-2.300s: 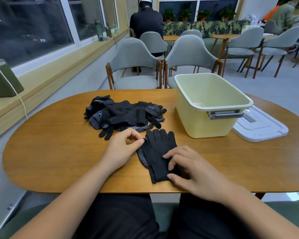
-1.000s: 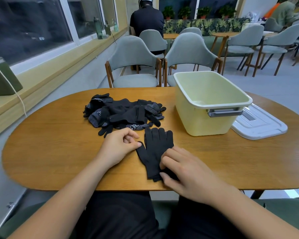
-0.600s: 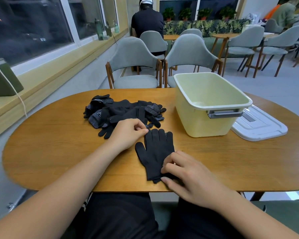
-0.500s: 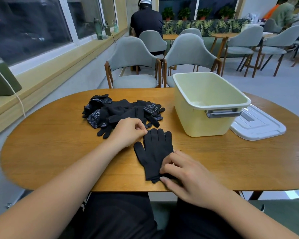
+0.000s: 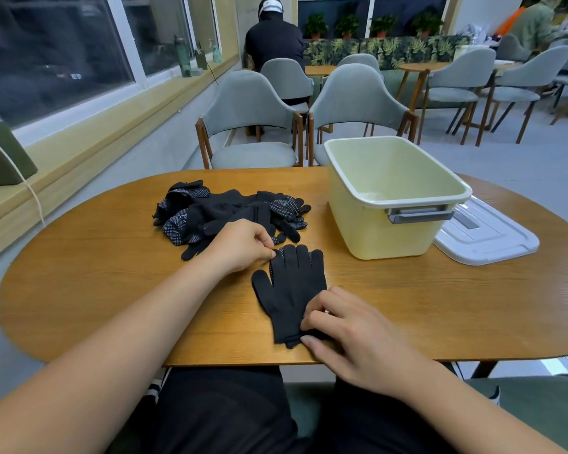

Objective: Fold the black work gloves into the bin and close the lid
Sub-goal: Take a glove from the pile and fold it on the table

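At the far left, a green box (image 5: 0, 152) is seen on the window ledge, with a white cord hanging from it. A wooden table (image 5: 79, 273) is spread across the middle. On its far left part, a pile (image 5: 223, 211) of black gloves, some dotted white, is heaped. Just nearer than the pile, the left hand (image 5: 240, 245) is held with its fingers curled, and one fingertip of a single glove (image 5: 292, 290) is pinched between thumb and forefinger. This glove is laid flat close to the table's near edge, fingers pointing far and thumb to the left. White dots are shown along its left edge. Its cuff, at the near end, is gripped by the right hand (image 5: 351, 332), whose fingers are bent down onto the fabric with the thumb at the cuff's edge. Farther off to the right, a pale yellow bin (image 5: 391, 237) is stood open on the table, a grey handle on its near wall. Just right of the bin, a white lid (image 5: 486, 240) is laid flat.
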Demonstrator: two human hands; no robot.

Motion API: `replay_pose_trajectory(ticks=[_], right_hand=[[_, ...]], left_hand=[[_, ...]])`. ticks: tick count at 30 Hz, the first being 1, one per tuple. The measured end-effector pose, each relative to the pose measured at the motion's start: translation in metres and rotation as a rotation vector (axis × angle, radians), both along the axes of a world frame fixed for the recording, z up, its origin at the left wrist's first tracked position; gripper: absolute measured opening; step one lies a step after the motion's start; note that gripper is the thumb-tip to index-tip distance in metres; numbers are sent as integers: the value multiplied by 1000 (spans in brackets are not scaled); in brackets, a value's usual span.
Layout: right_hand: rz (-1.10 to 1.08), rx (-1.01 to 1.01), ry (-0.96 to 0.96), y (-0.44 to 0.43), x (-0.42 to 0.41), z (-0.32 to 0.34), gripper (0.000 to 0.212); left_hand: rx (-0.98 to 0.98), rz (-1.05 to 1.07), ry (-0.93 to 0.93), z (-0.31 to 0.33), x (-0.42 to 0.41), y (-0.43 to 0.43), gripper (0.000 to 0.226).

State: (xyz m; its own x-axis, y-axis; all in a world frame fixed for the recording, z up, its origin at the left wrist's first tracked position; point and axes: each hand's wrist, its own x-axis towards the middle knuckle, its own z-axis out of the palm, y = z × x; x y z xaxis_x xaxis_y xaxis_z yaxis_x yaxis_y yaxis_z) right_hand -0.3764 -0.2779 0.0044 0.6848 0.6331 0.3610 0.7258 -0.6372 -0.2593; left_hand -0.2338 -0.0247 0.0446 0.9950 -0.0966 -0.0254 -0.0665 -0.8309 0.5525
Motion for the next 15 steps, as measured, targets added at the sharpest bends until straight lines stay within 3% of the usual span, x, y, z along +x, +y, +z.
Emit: replay_pose_trajectory(ticks=[15], right_hand=[[13,33,-47,0,3,-2,19]], left_hand=[[35,-9,7,10,1,6,12]])
